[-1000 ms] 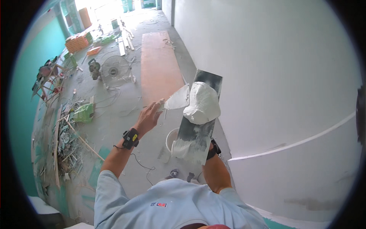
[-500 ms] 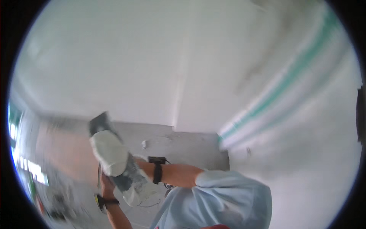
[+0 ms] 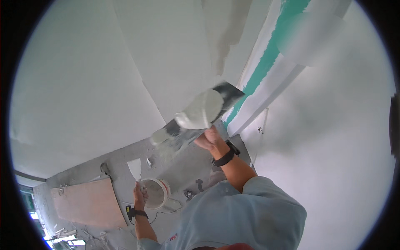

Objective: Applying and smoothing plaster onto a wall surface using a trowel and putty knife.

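My right hand [image 3: 208, 138] is raised near the middle, closed under a wide metal plastering trowel [image 3: 227, 96]. A thick mound of white plaster [image 3: 202, 110] sits on the trowel's blade, and more is smeared along its near left end, blurred by motion. Its far right corner is close to the green strip on the wall, but I cannot tell whether it touches. Lower down at the left, my left hand [image 3: 141, 196] is closed round the handle of a putty knife [image 3: 135, 168], whose blade is whitish and points up, apart from the trowel.
A white bucket [image 3: 167, 189] stands on the grey floor beside my left hand. At the left lies a pinkish board [image 3: 89, 202]. White walls [image 3: 83, 83] rise ahead, with a green strip [image 3: 266, 58] running down near the corner at the right. A cable trails near the bucket.
The trowel with its plaster has swung from the lower left to the upper middle in my right hand. My hands have moved apart, and the putty knife now shows in my left.
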Demonstrator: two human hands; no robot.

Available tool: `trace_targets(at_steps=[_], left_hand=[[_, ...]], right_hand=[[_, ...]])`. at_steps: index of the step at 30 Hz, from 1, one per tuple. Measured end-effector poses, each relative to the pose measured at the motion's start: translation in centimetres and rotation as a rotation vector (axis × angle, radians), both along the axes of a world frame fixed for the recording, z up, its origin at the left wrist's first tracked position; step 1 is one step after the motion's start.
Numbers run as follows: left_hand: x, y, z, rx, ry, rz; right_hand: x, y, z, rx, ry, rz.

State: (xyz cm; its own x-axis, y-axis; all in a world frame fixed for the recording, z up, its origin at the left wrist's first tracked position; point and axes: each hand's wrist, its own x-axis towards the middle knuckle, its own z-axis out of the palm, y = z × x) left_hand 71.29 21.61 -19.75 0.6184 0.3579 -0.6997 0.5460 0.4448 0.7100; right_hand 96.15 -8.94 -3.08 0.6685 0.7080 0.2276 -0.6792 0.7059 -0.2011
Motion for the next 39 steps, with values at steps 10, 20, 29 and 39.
trace_targets(at_steps=[10, 20, 29, 39], left_hand=[[-10.3, -6.2, -3.7, 0.055, 0.385, 0.063], [-13.7, -11.9, 3.1, 0.002, 0.613, 0.207], [-6.1, -8.9, -4.4, -0.114, 0.520, 0.044], [2.9, -7.8, -12.0, -0.164, 0.254, -0.075]], right_hand=[[14.6, -7.3, -12.6, -0.094, 0.204, -0.383], [19.7, -5.2, -21.6, -0.220, 0.359, -0.535], [23.3, -5.8, 1.0, -0.314, 0.193, -0.922], [35.1, -12.2, 33.9, -0.024, -1.077, -0.320]])
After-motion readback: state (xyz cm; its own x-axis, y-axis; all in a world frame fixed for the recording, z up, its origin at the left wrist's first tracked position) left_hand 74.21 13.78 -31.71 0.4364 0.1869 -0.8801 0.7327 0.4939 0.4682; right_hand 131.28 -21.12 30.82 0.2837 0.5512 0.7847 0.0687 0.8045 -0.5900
